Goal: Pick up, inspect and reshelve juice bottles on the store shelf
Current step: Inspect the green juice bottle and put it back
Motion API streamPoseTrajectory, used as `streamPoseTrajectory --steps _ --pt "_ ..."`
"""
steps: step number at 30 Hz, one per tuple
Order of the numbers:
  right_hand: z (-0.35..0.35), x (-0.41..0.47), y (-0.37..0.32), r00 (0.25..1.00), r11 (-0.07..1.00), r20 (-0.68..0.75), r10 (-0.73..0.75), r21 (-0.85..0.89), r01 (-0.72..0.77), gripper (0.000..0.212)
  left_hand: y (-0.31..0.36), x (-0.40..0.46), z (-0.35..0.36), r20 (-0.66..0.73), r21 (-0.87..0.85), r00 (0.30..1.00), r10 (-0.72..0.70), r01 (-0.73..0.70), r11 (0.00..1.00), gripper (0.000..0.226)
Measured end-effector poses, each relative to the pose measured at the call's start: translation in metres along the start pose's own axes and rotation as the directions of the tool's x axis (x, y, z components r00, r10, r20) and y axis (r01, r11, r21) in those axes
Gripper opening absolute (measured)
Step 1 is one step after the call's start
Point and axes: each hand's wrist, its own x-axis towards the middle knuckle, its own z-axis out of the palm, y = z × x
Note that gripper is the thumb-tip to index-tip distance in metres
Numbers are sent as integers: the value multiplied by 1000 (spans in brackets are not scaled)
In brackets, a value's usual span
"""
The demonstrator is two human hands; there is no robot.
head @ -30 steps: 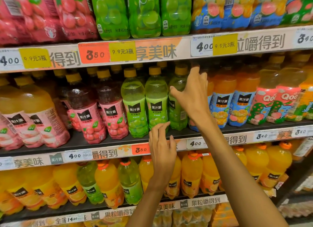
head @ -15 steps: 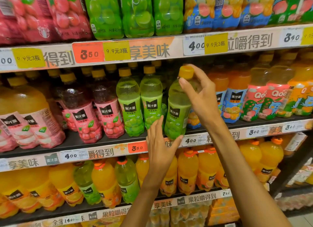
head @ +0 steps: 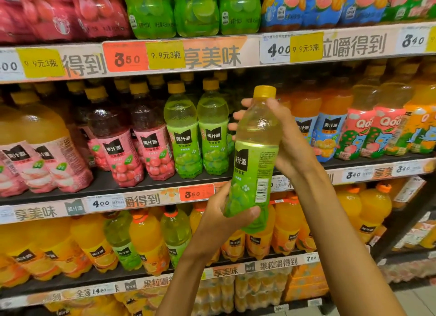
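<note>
A person is holding a green bottle [head: 256,160] out in front of the shelf [head: 146,199], at the centre of the frame, clear of the row it belongs to. The right hand [head: 286,141] is wrapping its fingers round the upper body just below the yellow cap [head: 264,91], and the left hand [head: 226,217] is cupping the base, thumb curling across the front. The bottle is tilting slightly, its barcode side showing. Two matching green bottles [head: 198,136] are standing just left of it on the middle shelf, with a gap beside them. This looks like the inspecting step. To do it well, I'd say the left hand should be taking the weight while the right is turning the bottle slowly, bringing label, cap seal and date into view without squeezing the soft plastic, and keeping it clear of the neighbours
</note>
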Motion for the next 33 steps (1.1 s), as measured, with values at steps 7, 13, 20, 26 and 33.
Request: streamPoseTrajectory --steps 7,13,20,26,33 --pt "16 -7 8 990 979 -96 -107 -183 88 20 1 -5 1 -226 -107 959 -171 150 983 84" --pt "24 -8 4 997 996 -9 74 56 -74 47 9 -10 0 1 -557 987 -162 135 820 61" --pt "31 -15 7 993 995 -77 84 51 -80 33 4 -17 -6 -128 -295 966 -226 180 938 53" --pt "38 -23 4 995 974 -102 19 -221 -41 43 7 -15 2 -233 -375 938 -256 156 914 64" --pt "38 -20 7 979 969 160 129 191 -159 37 14 -21 3 42 -488 957 -288 271 830 72"
